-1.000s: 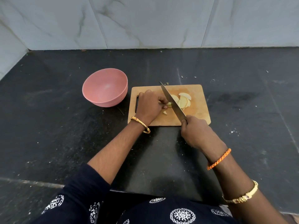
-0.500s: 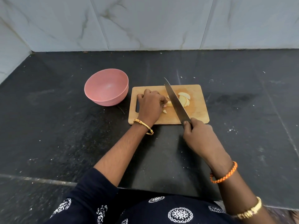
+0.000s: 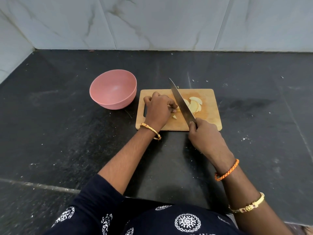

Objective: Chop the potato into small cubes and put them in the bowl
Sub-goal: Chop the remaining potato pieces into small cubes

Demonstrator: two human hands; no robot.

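Black countertop carrying a wooden cutting board, long axis left–right, just right of a pink bowl. Knife, gripped by the right hand, points away and leftward across the board. Left hand, fingers curled, pins a potato piece; potato slices lie beyond the blade.

A single head-worn camera looks forward and down, close over the dark counter toward the tiled wall

Light: even, soft, moderately bright
Shadows: faint on worktop at lower centre
Focus: sharp
Edges: wide-angle bending
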